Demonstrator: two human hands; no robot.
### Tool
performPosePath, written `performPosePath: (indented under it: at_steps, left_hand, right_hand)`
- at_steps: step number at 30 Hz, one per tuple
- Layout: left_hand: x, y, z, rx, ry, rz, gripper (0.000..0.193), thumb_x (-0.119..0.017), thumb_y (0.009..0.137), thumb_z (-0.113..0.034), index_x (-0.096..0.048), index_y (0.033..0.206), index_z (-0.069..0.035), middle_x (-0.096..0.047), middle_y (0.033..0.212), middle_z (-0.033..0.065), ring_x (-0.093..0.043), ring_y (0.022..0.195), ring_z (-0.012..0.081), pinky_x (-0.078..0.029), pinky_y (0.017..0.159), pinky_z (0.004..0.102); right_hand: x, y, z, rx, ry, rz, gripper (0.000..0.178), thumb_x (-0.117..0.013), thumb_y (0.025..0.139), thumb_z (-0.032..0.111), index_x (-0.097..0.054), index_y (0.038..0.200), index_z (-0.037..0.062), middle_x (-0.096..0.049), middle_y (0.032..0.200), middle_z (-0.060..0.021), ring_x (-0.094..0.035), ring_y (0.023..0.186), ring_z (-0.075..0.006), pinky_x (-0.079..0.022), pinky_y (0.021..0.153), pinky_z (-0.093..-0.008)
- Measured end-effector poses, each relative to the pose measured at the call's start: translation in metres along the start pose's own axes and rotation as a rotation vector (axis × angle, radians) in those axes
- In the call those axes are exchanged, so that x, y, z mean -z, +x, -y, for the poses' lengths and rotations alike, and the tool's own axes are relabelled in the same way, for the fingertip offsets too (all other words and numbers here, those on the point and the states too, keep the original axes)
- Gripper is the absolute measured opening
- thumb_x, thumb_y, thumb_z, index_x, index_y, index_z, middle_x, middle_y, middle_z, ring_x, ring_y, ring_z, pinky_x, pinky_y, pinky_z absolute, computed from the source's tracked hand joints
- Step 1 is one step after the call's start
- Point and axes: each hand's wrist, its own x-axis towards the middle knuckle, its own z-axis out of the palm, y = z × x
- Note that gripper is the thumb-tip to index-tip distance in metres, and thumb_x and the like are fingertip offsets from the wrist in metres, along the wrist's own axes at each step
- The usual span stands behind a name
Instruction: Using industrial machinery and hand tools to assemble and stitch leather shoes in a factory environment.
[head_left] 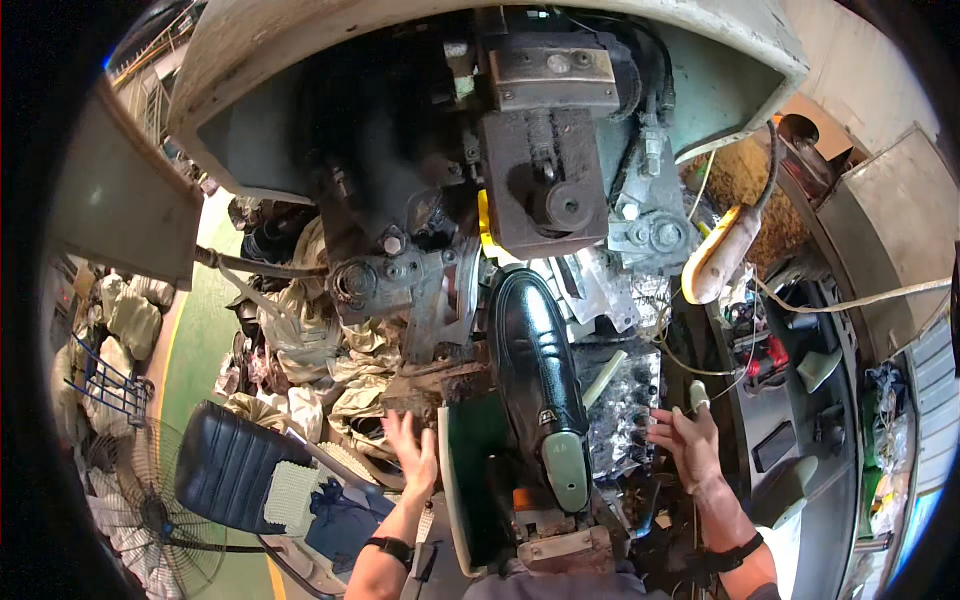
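Both forearms were cut off by the lower edge. Left of the black leather shoe (535, 345), the left hand (412, 455) had its fingers spread, clear of it. Right of the shoe, the right hand (692, 450) was loosely open, fingers slightly parted; couldn't tell whether it touched the pale knob (698, 392) just beyond. Shoe sat sole-down on a green last (566, 472), its toe near a dark steel block (545, 180); contact there unclear. Beyond the shoe, the hood (250, 65) interior was lost in shadow.

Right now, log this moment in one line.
black shoe: on green last, toe toward machine | left hand: open, left of shoe | right hand: right of shoe, grip unclear
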Motion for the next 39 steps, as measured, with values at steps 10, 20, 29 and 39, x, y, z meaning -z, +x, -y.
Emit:
performPosePath:
  at_steps: [10, 20, 29, 39]
  left_hand:
    - [-0.035, -0.032, -0.117, 0.078, 0.095, 0.654, 0.058, -0.078, 0.08, -0.038, -0.058, 0.123, -0.007, -0.06, 0.115, 0.022, -0.057, 0.112, 0.0396, -0.049, 0.097, 0.0462]
    - [0.043, -0.045, -0.113, -0.123, -0.277, 0.777, 0.071, -0.088, 0.062, -0.022, -0.059, 0.126, -0.007, -0.062, 0.119, 0.0162, -0.058, 0.117, 0.033, -0.047, 0.101, 0.0396]
    - [0.139, -0.114, -0.123, -0.076, -0.287, 0.425, 0.056, -0.091, 0.06, -0.027, -0.072, 0.111, -0.011, -0.068, 0.096, 0.0102, -0.065, 0.09, 0.0231, -0.053, 0.083, 0.0337]
    - [0.273, -0.058, -0.168, 0.467, -1.645, -0.153, 0.033, -0.071, 0.077, -0.018, -0.065, 0.102, 0.003, -0.07, 0.088, 0.013, -0.07, 0.075, 0.0246, -0.06, 0.073, 0.0379]
  right_hand:
    - [-0.017, -0.002, 0.013, 0.132, -0.016, 0.146, 0.087, -0.06, 0.097, 0.012, 0.003, 0.154, -0.0039, -0.066, 0.109, -0.0206, -0.069, 0.087, -0.0221, -0.058, 0.078, -0.0336]
    - [-0.033, -0.02, -0.002, 0.188, -0.112, 0.157, 0.082, -0.062, 0.098, 0.011, -0.004, 0.151, -0.0132, -0.068, 0.109, -0.0202, -0.068, 0.087, -0.0202, -0.057, 0.079, -0.0335]
    - [-0.064, -0.078, -0.026, 0.786, -0.209, 0.286, 0.054, -0.07, 0.091, 0.008, -0.038, 0.132, -0.0076, -0.06, 0.124, -0.0184, -0.061, 0.112, -0.0261, -0.047, 0.1, -0.0399]
    - [-0.073, -0.178, -0.054, 0.825, -0.996, 1.097, 0.105, -0.093, 0.068, 0.032, -0.036, 0.148, -0.0068, -0.047, 0.146, -0.0253, -0.032, 0.146, -0.0372, -0.026, 0.117, -0.0458]
